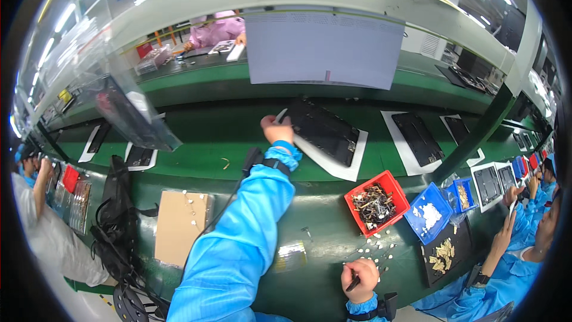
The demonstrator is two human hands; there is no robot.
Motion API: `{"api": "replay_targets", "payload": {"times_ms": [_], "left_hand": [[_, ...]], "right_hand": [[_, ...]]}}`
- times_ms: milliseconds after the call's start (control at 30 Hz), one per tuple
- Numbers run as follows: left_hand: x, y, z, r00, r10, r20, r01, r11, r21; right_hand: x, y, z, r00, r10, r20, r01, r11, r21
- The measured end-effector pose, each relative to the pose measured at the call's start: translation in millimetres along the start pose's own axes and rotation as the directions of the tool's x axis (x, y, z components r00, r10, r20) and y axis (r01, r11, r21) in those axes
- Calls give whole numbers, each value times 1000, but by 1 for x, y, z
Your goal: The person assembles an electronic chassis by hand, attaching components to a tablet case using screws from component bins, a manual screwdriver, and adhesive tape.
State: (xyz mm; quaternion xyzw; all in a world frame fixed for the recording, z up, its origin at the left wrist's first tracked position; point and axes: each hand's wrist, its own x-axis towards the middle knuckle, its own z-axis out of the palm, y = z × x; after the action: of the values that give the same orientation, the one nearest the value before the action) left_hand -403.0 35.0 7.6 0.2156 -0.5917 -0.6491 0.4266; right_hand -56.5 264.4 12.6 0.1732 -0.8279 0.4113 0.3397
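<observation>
My left hand [277,130] reaches far forward, its fingers closed at the near-left corner of a white sheet [351,170]. On that sheet lies a flat black panel [325,130], set at a slant on the green conveyor belt. Down at the near side of the bench, my right hand [361,275] is curled round a slim dark tool [353,284], whose kind I cannot make out. Small whitish pieces [381,247] lie scattered just beyond that hand. A red bin [387,179], filled with dark and tan scraps, stands farther off.
Blue trays [430,211] and a black board [426,262] bearing tan pieces stand on the right. Cardboard [182,226] and a black bag [116,203] lie to the left. More black panels [417,137] line the belt [226,143]. A co-worker [506,268] sits at right.
</observation>
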Motion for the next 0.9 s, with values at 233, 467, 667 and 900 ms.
{"api": "replay_targets", "payload": {"times_ms": [233,467,667,900], "left_hand": [[-41,194,-77,835,451,315,-401,891,-213],[-48,311,-203,349,331,877,-165,943,-290],[-89,285,-242,-106,23,994,-90,995,-33],[-182,124,-215,-374,-233,898,-278,952,131]], "right_hand": [[-4,3,-5,991,-12,-131,23,997,79],[3,3,-50,901,110,-419,-57,989,137],[2,32,-82,881,-37,-472,67,997,46],[-30,-32,-85,916,375,-141,-332,908,256]]}}
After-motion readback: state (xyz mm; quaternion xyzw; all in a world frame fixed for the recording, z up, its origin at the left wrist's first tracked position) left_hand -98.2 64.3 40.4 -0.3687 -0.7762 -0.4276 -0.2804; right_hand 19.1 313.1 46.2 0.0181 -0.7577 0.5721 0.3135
